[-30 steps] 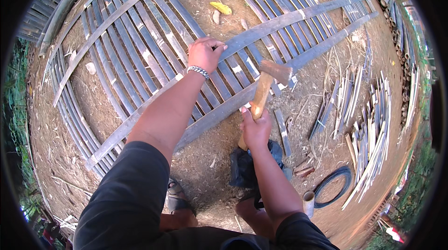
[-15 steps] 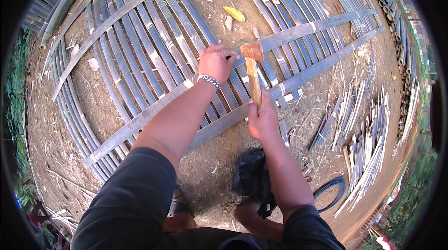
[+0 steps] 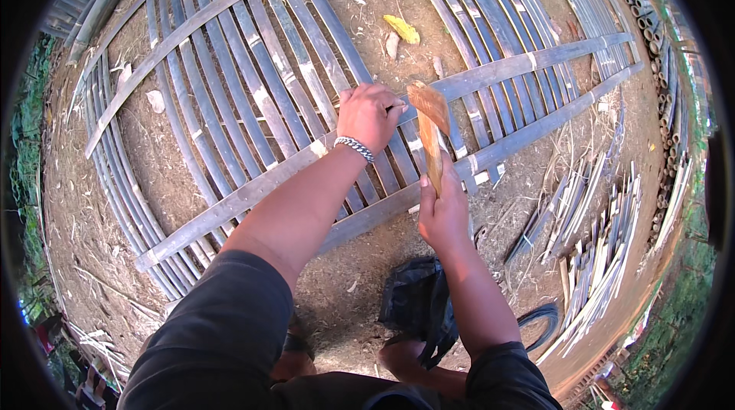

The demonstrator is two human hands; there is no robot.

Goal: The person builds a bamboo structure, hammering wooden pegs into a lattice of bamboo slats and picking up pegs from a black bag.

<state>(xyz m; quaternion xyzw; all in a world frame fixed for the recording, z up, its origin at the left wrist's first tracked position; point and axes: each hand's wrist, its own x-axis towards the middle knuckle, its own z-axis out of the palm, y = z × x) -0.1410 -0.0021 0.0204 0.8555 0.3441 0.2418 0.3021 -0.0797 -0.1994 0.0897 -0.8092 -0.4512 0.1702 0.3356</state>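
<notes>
My right hand point(image 3: 444, 215) grips the wooden handle of a mallet point(image 3: 430, 113) with a reddish-brown head. That head stands just right of my left hand point(image 3: 369, 115), over the long bamboo crosspiece. My left hand is closed in a pinch at that crosspiece point(image 3: 490, 75), and a small pale tip shows by its fingers, too small to name. Under both hands lies a bamboo slat frame point(image 3: 253, 77), its dark slats laid side by side across long rails. A second rail point(image 3: 521, 144) runs nearer to me. On my left wrist is a chain bracelet point(image 3: 354, 147).
A black bag point(image 3: 413, 295) lies on the dirt by my feet. To the right are bundles of thin split strips point(image 3: 597, 257) and a coil of dark cord point(image 3: 540, 322). Bamboo poles point(image 3: 664, 104) are stacked at the far right. A yellow leaf point(image 3: 402, 29) lies beyond the frame's crosspiece.
The view has shifted slightly, so the frame and my hands sit a little farther right and lower. The mallet's head has turned and tilted; my left hand keeps its pinch on the crosspiece.
</notes>
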